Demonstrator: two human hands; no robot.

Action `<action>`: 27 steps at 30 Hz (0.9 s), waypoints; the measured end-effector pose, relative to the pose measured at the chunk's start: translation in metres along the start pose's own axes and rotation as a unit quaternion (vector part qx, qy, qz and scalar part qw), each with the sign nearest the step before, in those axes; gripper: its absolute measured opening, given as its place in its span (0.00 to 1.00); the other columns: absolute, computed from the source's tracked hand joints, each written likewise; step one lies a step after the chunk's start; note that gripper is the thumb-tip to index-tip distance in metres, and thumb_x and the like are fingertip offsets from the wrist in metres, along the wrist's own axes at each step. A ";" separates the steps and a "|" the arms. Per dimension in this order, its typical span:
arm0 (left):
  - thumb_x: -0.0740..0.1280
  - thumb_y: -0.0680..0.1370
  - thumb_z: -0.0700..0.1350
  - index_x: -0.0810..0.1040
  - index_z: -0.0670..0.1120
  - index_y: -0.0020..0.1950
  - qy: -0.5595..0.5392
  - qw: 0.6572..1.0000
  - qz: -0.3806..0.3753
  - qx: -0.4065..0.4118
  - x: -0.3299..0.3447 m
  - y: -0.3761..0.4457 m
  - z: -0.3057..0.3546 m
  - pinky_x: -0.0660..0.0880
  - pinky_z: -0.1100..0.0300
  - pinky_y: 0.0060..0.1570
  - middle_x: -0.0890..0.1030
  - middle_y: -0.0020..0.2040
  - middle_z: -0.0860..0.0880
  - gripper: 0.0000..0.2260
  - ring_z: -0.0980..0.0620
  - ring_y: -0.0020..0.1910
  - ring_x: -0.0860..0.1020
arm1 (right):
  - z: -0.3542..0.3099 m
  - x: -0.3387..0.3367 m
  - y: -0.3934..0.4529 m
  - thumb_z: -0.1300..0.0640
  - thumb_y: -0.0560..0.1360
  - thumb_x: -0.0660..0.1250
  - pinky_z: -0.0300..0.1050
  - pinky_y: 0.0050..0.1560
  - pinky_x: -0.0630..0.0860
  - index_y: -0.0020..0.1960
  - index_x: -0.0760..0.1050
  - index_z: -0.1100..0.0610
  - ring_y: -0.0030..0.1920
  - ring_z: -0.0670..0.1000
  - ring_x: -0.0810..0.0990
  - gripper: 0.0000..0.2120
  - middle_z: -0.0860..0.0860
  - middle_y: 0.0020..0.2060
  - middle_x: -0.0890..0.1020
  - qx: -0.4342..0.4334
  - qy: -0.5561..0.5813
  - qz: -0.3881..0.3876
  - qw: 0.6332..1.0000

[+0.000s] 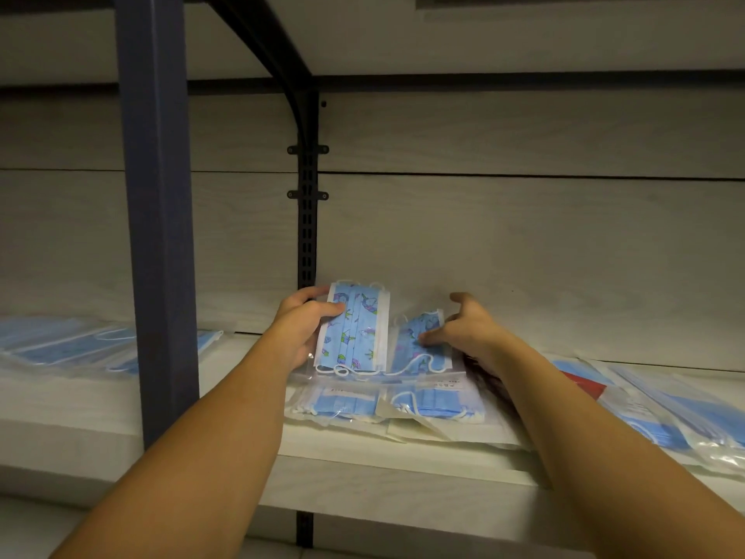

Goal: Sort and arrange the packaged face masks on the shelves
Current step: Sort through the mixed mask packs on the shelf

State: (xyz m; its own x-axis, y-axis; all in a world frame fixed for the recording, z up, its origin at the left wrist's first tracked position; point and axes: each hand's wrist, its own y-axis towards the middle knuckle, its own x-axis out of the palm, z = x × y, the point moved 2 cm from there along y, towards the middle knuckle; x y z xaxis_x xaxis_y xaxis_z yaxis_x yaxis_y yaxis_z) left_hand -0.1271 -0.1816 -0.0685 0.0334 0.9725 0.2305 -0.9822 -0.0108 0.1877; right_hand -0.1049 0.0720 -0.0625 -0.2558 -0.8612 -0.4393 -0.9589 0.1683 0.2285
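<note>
Both bare forearms reach up from the bottom of the view toward the pale shelf [242,470], whose front edge runs across the lower part of the picture. At the back of that shelf, near the wall and the black slotted upright [307,219], the left hand [300,328] grips a printed mask pack [354,330] by its left edge, thumb on the front and fingers curled behind, holding it upright. Just to its right, the right hand [463,330] pinches a second printed pack [419,342] at its right edge, tilted and leaning toward the first; the index finger sticks up free.

Below them, toward the front edge, plain blue packs [387,405] lie flat in clear bags. More blue packs are spread at the left end [72,344] behind a blue post [155,219], and another heap lies at the right end [677,413], with a red patch showing among it.

The step in hand looks like grouping: the two cartoon-print packs are being stood together against the back wall, apart from the plain ones. The next move likely calls for squaring the tilted pack against the upright one, then letting go without either sliding down onto the flat packs.

White labels sit on the bags beneath the hands, but their printing is too small to read; no brand can be made out.
</note>
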 end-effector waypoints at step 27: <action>0.71 0.74 0.27 0.81 0.47 0.56 0.077 0.992 0.075 0.065 0.011 -0.085 0.043 0.83 0.49 0.42 0.85 0.48 0.45 0.17 0.45 0.43 0.85 | -0.016 -0.005 -0.050 0.69 0.70 0.77 0.59 0.44 0.85 0.60 0.78 0.62 0.42 0.59 0.87 0.20 0.58 0.46 0.86 -0.034 0.257 -0.041 0.965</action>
State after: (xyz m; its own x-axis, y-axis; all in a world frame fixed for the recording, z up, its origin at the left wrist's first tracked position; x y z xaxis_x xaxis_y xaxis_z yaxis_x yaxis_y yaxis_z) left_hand -0.0352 -0.1797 -0.0411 -0.1495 0.9816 0.1189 -0.9417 -0.1780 0.2854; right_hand -0.0541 0.0597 -0.0576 -0.0679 -0.9973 0.0275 -0.9586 0.0728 0.2754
